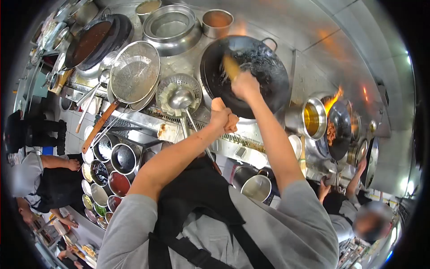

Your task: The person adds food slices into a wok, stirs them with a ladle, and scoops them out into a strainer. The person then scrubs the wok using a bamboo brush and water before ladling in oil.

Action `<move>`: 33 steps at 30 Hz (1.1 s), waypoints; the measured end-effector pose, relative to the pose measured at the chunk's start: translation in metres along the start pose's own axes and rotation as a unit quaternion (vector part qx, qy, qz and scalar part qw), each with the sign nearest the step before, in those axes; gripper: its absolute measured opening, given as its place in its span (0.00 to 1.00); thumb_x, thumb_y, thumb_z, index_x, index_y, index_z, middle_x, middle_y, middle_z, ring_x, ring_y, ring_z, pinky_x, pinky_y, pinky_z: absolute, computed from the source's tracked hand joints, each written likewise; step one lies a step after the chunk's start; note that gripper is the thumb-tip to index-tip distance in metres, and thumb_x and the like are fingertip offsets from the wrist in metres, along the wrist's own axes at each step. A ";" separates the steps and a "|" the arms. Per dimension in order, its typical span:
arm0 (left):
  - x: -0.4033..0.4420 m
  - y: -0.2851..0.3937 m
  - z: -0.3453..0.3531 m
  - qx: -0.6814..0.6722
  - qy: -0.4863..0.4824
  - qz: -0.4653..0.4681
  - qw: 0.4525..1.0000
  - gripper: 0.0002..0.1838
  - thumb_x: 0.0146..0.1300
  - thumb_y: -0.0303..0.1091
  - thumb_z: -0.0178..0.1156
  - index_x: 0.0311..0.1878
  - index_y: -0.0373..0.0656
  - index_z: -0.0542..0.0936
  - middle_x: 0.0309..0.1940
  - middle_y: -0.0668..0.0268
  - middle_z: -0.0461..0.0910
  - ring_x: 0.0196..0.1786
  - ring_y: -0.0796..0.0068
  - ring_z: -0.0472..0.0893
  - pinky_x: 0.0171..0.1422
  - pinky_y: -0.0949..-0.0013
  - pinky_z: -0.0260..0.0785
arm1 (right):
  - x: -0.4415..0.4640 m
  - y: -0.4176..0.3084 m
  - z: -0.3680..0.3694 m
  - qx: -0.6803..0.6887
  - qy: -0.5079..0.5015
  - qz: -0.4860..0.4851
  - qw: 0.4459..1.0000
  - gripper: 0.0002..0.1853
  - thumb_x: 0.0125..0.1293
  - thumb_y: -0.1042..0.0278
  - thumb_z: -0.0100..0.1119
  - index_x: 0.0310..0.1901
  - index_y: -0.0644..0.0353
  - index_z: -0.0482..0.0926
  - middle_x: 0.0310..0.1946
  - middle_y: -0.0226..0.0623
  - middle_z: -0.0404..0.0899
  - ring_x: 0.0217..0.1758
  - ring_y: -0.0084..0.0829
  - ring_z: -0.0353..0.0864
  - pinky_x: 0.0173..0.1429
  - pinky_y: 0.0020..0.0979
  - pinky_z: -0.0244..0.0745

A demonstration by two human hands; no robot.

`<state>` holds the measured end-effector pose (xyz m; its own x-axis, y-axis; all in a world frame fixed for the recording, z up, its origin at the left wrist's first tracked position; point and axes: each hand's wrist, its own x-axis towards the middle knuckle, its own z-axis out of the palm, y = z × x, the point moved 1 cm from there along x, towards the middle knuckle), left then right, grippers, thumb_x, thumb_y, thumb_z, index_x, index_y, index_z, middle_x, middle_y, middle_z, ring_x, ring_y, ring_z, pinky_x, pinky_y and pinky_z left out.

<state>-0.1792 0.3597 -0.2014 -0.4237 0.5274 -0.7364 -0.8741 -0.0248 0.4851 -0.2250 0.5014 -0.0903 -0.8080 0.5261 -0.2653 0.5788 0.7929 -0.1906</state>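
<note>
In front of me a large black wok (277,85) sits on the range with water splashing inside it. My right hand (245,85) is closed around a yellowish bamboo wok brush (231,67), its bristle end down in the wok and smeared by motion. At the near left rim of the wok, my left hand (222,119) is closed on a folded peach-coloured cloth (218,104). Left of the wok rests a perforated strainer (165,83) holding pale slices, with a metal ladle (181,98) lying on top.
Round mesh strainers (134,71) lie to the left, above several sauce pots (119,183). At right stand a pot of yellow oil (313,117) and a flaming wok (339,130). One co-worker (53,179) is at left, another (358,215) at right.
</note>
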 end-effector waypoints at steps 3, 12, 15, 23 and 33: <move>-0.011 0.021 0.000 0.014 -0.003 -0.044 0.999 0.06 0.68 0.33 0.52 0.42 0.41 0.71 0.24 0.56 0.78 0.21 0.57 0.80 0.22 0.52 0.77 | 0.023 0.032 0.009 0.086 0.042 0.065 0.993 0.22 0.62 0.56 0.58 0.53 0.60 0.81 0.55 0.58 0.77 0.55 0.58 0.81 0.60 0.48 0.77; -0.008 0.019 -0.004 0.020 -0.019 -0.015 1.000 0.09 0.62 0.29 0.56 0.36 0.33 0.69 0.21 0.53 0.76 0.16 0.59 0.78 0.15 0.54 0.73 | 0.027 0.023 0.057 0.160 0.204 0.112 0.959 0.24 0.67 0.56 0.56 0.61 0.57 0.69 0.51 0.56 0.73 0.47 0.61 0.82 0.51 0.53 0.79; -0.008 0.018 -0.009 0.057 -0.026 -0.033 0.997 0.09 0.65 0.32 0.55 0.41 0.34 0.72 0.26 0.53 0.78 0.21 0.58 0.81 0.23 0.50 0.79 | 0.007 0.033 0.052 0.117 0.116 0.023 0.986 0.23 0.66 0.56 0.56 0.60 0.54 0.70 0.49 0.55 0.74 0.47 0.62 0.82 0.51 0.54 0.79; -0.011 0.016 0.003 0.062 0.034 -0.009 0.997 0.10 0.67 0.34 0.54 0.43 0.35 0.74 0.31 0.54 0.80 0.28 0.57 0.83 0.28 0.48 0.82 | -0.011 0.144 0.005 -0.052 0.074 0.002 0.996 0.20 0.69 0.56 0.49 0.58 0.53 0.78 0.51 0.55 0.79 0.52 0.60 0.81 0.57 0.53 0.77; -0.016 0.015 0.002 0.086 -0.002 0.020 0.996 0.13 0.65 0.36 0.57 0.41 0.33 0.74 0.30 0.55 0.80 0.27 0.58 0.83 0.28 0.51 0.79 | -0.083 0.092 0.018 -0.128 0.023 -0.130 0.983 0.19 0.64 0.64 0.55 0.57 0.55 0.77 0.49 0.50 0.78 0.44 0.53 0.85 0.50 0.48 0.81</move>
<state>-0.1851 0.3524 -0.1810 -0.4563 0.5327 -0.7127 -0.8024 0.0998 0.5884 -0.1031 0.5249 -0.1032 -0.9328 0.3033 -0.1945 0.3094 0.9509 -0.0010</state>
